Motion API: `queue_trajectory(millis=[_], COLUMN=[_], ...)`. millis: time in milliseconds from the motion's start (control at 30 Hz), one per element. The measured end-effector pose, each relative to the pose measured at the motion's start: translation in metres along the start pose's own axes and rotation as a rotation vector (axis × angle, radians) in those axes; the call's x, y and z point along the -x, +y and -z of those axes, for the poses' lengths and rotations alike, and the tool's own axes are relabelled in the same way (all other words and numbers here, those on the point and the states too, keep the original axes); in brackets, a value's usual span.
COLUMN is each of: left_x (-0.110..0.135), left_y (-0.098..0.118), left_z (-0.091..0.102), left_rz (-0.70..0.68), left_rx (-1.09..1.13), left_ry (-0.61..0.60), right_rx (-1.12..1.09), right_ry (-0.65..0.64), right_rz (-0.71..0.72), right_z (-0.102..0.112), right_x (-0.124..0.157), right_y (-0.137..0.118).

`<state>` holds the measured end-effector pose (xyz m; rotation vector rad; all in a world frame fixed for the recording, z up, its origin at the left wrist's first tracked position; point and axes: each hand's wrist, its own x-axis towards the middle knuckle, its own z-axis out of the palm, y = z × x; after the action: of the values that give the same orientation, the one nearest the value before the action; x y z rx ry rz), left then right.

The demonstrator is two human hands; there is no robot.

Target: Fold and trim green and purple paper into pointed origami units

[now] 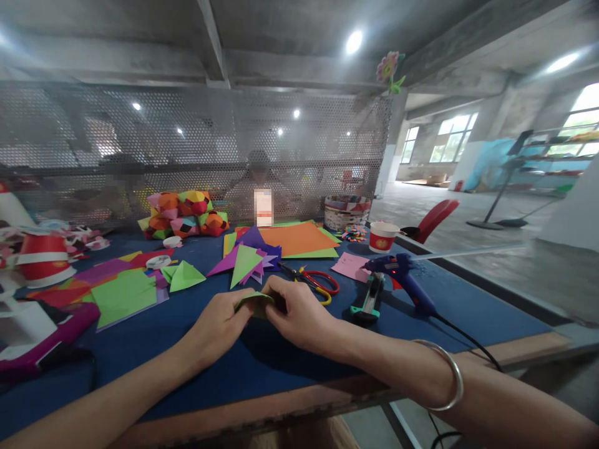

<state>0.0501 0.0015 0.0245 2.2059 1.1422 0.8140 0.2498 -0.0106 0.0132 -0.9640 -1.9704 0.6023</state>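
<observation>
Between my two hands is a small piece of folded green paper (256, 303), raised a little above the blue tabletop. My left hand (223, 318) pinches its left end between thumb and fingers. At the right end my right hand (299, 312) is closed on the same paper, its fingertips partly hidden behind it. Just beyond the right hand lie scissors (322, 279) with red and yellow handles. Purple and green folded paper pieces (248, 262) are heaped straight ahead, and a green folded piece (185, 275) sits further left.
Right of my hands are a green utility knife (367, 308), a blue glue gun (405, 280) with its cord, pink paper (350, 267) and a paper cup (382, 237). Orange sheets (299, 240) lie behind. Coloured sheets (124, 296) and a tape dispenser (37, 337) are left; a perforated metal screen (187, 137) stands behind.
</observation>
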Motion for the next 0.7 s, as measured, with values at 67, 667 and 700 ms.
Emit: queue_trajectory(millis=[67, 667, 700], left_x=[0.0004, -0.0044, -0.0045], left_y=[0.0004, 0.0018, 0.0016], left_z=[-0.0003, 0.0024, 0.0025], left_rz=[0.01, 0.145, 0.152], left_rx=[0.012, 0.064, 0.058], left_ry=[-0.01, 0.044, 0.034], right_rx=[-0.002, -0.03, -0.029], right_ry=[-0.005, -0.027, -0.028], right_rz=[0.007, -0.118, -0.124], right_z=[-0.0017, -0.0031, -0.0031], right_x=[0.002, -0.0022, -0.0021], right_y=[-0.0006, -0.0059, -0.0067])
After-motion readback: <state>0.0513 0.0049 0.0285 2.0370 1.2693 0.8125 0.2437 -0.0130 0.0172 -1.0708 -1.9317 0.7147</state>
